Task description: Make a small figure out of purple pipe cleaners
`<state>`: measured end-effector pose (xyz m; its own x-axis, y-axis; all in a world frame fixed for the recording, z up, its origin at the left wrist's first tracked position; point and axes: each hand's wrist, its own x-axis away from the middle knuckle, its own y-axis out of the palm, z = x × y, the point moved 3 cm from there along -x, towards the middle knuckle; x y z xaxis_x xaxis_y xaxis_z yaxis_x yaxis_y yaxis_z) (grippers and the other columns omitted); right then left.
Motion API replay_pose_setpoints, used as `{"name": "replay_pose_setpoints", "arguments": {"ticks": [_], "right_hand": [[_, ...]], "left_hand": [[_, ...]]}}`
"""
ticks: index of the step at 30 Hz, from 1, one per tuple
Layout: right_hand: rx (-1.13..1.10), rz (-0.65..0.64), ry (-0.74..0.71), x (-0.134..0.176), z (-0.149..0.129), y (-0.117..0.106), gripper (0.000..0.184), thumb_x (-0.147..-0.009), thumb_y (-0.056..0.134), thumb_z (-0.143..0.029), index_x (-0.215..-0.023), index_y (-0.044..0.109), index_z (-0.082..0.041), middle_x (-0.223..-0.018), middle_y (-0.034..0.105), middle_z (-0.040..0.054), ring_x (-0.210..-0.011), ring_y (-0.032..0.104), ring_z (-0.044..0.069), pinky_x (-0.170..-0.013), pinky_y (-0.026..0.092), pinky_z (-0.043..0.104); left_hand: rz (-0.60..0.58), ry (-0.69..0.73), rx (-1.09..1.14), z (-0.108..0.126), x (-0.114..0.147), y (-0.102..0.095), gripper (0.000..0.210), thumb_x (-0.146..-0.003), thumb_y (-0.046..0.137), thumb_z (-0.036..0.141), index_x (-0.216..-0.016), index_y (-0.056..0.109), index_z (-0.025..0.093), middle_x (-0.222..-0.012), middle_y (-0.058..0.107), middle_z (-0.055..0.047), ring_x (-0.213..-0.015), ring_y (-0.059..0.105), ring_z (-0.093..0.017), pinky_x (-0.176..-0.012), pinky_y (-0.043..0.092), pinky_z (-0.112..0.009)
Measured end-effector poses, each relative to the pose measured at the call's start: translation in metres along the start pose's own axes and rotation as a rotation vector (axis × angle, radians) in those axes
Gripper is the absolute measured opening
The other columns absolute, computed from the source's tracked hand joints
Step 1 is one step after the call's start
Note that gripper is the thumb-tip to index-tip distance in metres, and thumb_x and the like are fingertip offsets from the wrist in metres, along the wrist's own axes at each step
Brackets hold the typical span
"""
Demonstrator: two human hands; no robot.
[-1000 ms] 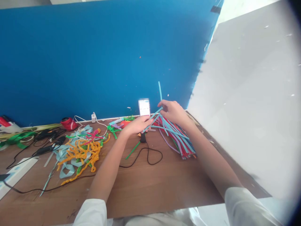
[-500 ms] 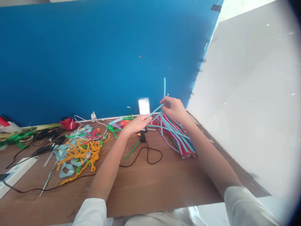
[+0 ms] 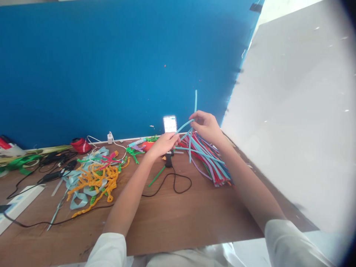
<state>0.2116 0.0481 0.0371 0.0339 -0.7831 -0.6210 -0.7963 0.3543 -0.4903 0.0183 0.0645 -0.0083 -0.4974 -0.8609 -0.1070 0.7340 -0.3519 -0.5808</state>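
Observation:
Light blue pipe cleaners (image 3: 184,126) stretch between my two hands above the table. My left hand (image 3: 166,144) is closed on one end of them. At the right, my right hand (image 3: 205,124) pinches them between thumb and fingers where the strands cross. One strand stands straight up from this pinch, and another hangs down below it. Beneath and behind my right arm lies a thick bundle of pipe cleaners (image 3: 214,163) in red, purple, blue and other colours. A black-handled glue gun (image 3: 168,159) lies under my left hand, its front part hidden.
A lit phone (image 3: 170,124) leans against the blue partition (image 3: 125,66). Orange twisted pipe cleaners (image 3: 102,178) and pale blue ribbon (image 3: 79,200) are heaped at left, near a white power strip (image 3: 20,204). A black cord (image 3: 183,191) loops across the table. A green stick (image 3: 156,176) lies by the glue gun.
Both hands have risen slightly with the light blue pipe cleaners, and the strand by my right hand bends a little more. The things on the table stay where they were.

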Motion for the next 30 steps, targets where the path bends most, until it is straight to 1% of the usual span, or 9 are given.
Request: {"name": "replay_pose_setpoints", "arguments": {"ticks": [3,7,13,15,17,21,25,27,30], "right_hand": [[-0.046,-0.026,0.031,-0.0007,0.0014,0.0012,0.015,-0.08,0.057,-0.024,-0.092,0.066,-0.02,-0.072,0.066,0.0004,-0.063,0.061,0.017,-0.064,0.045,0.03],[-0.111,-0.03,0.04,-0.0013,0.0037,0.002,0.015,-0.08,0.057,-0.025,-0.092,0.065,-0.02,-0.071,0.065,-0.0002,-0.063,0.063,0.018,-0.062,0.046,0.029],[-0.144,-0.046,0.054,-0.0003,0.0034,0.0031,0.015,-0.081,0.058,-0.027,-0.092,0.064,-0.02,-0.074,0.067,0.0004,-0.061,0.064,0.017,-0.06,0.046,0.029],[-0.139,-0.047,0.049,0.0002,0.0025,0.0031,0.015,-0.081,0.057,-0.027,-0.093,0.064,-0.02,-0.074,0.067,0.0005,-0.06,0.063,0.017,-0.06,0.046,0.029],[-0.119,-0.033,0.043,0.0005,0.0021,0.0027,0.015,-0.081,0.057,-0.026,-0.093,0.065,-0.02,-0.074,0.067,0.0004,-0.06,0.062,0.016,-0.06,0.045,0.029],[-0.059,0.011,0.012,0.0005,0.0023,0.0024,0.015,-0.081,0.057,-0.025,-0.092,0.065,-0.02,-0.073,0.064,-0.0001,-0.059,0.057,0.015,-0.06,0.042,0.028],[-0.015,0.021,-0.011,0.0003,0.0037,0.0035,0.016,-0.08,0.056,-0.023,-0.092,0.066,-0.02,-0.071,0.06,-0.0008,-0.06,0.054,0.014,-0.061,0.041,0.028],[0.006,0.022,-0.019,0.0004,0.0045,0.0041,0.017,-0.081,0.055,-0.023,-0.093,0.066,-0.02,-0.07,0.059,-0.0009,-0.061,0.054,0.015,-0.061,0.04,0.028],[0.041,0.022,-0.026,0.0006,0.0058,0.0048,0.018,-0.081,0.055,-0.022,-0.094,0.066,-0.02,-0.07,0.059,-0.0006,-0.063,0.055,0.016,-0.063,0.041,0.028]], "left_hand": [[0.046,0.003,0.011,-0.0014,-0.0004,-0.0039,0.039,-0.095,0.042,0.05,-0.081,0.057,0.017,-0.072,0.059,-0.002,-0.063,0.054,-0.013,-0.06,0.044,-0.024],[0.038,0.01,0.01,-0.0027,-0.0012,-0.0025,0.039,-0.095,0.042,0.051,-0.089,0.06,0.017,-0.078,0.062,-0.003,-0.067,0.056,-0.014,-0.063,0.046,-0.025],[-0.067,0.059,-0.098,-0.0048,-0.0033,0.0049,0.052,-0.097,0.037,0.056,-0.089,0.068,0.015,-0.09,0.071,-0.007,-0.081,0.061,-0.017,-0.071,0.047,-0.026],[-0.079,0.046,-0.08,-0.0048,-0.0033,0.0051,0.054,-0.097,0.037,0.058,-0.094,0.069,0.014,-0.096,0.072,-0.009,-0.086,0.063,-0.018,-0.072,0.047,-0.026],[-0.095,-0.001,-0.041,-0.0046,-0.0025,0.0046,0.055,-0.096,0.037,0.059,-0.099,0.068,0.014,-0.1,0.072,-0.01,-0.085,0.065,-0.018,-0.068,0.047,-0.025],[-0.157,-0.075,0.005,-0.0032,0.0005,0.0048,0.052,-0.097,0.036,0.058,-0.102,0.063,0.014,-0.095,0.07,-0.01,-0.075,0.065,-0.015,-0.06,0.047,-0.023],[-0.17,-0.079,0.01,-0.004,0.001,0.0053,0.046,-0.097,0.037,0.054,-0.098,0.061,0.014,-0.076,0.065,-0.005,-0.061,0.059,-0.012,-0.056,0.044,-0.022],[-0.152,-0.055,-0.029,-0.0042,0.0005,0.0049,0.043,-0.097,0.038,0.051,-0.093,0.061,0.015,-0.07,0.061,-0.002,-0.057,0.053,-0.011,-0.054,0.041,-0.021],[-0.14,-0.023,-0.081,-0.0031,0.0006,0.0047,0.039,-0.097,0.038,0.046,-0.081,0.057,0.017,-0.069,0.061,-0.001,-0.057,0.05,-0.011,-0.055,0.039,-0.022]]}}
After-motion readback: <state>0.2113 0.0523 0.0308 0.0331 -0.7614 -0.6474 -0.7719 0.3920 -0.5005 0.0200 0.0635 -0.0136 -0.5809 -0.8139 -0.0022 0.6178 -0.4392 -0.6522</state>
